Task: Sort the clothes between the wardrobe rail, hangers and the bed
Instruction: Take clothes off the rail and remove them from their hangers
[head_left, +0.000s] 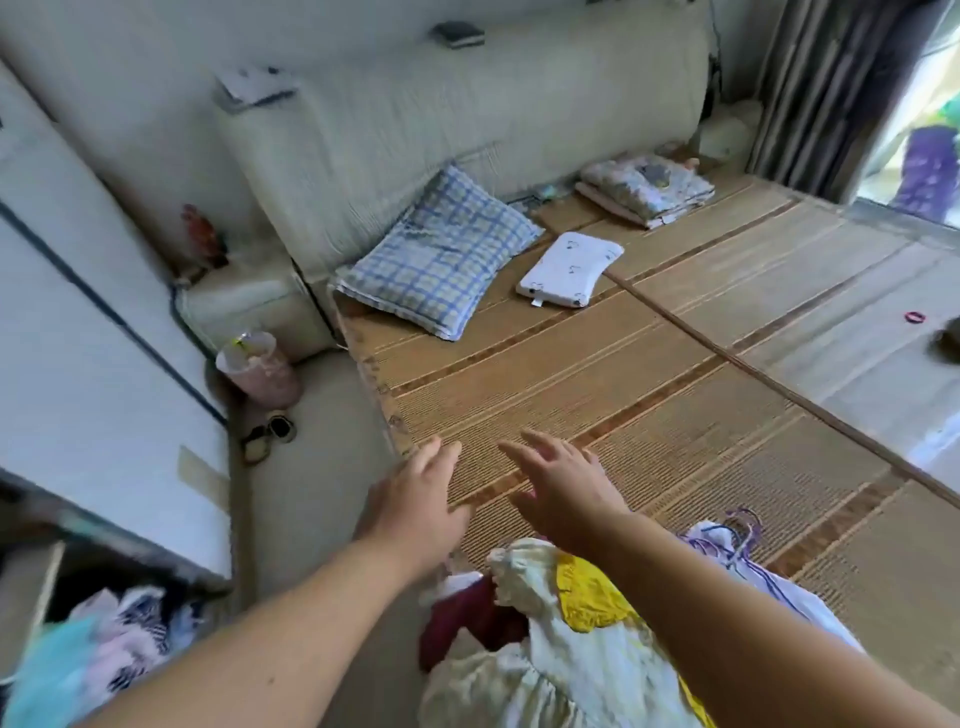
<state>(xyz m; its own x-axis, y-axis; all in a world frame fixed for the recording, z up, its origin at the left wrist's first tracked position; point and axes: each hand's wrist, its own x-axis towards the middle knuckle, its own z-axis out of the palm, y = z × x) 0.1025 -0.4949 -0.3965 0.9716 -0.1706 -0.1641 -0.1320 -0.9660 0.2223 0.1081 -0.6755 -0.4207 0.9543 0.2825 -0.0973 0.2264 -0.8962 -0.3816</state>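
A heap of clothes (566, 634) lies on the near edge of the bed (649, 415), with pale cream, yellow and dark red pieces and a purple hanger (737, 535) on its right side. My left hand (421, 499) and my right hand (561, 483) reach out side by side above the woven mat, just beyond the heap. Both have straight spread fingers and hold nothing. At the lower left the open wardrobe (109, 639) shows more clothes, blurred.
A blue checked pillow (441, 254), a small white pillow (571, 270) and a folded floral blanket (647, 189) lie by the padded headboard. A pink bin (260, 369) and sandals (267, 434) sit on the floor between bed and white wardrobe doors. Curtains hang at the far right.
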